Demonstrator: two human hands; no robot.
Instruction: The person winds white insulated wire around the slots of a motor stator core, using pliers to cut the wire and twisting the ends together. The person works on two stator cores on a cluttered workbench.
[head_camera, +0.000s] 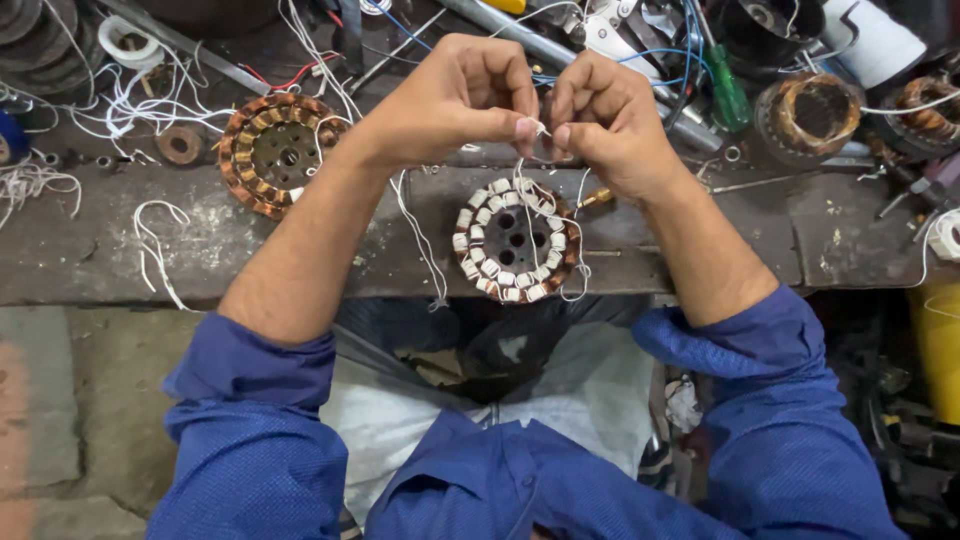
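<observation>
While both pinch white thread (540, 128) | L hand (455, 100) | R hand (605, 125) | over stator (515, 240)

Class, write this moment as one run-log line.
left hand: pinches thin white thread | right hand: pinches same thread | below: round copper-wound stator with white-wrapped coils on worn grey bench

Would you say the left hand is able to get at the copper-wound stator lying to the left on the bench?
Probably yes: the copper-wound stator lies uncovered beside the left forearm, but the left hand is pinching a white thread with the right hand.
</observation>
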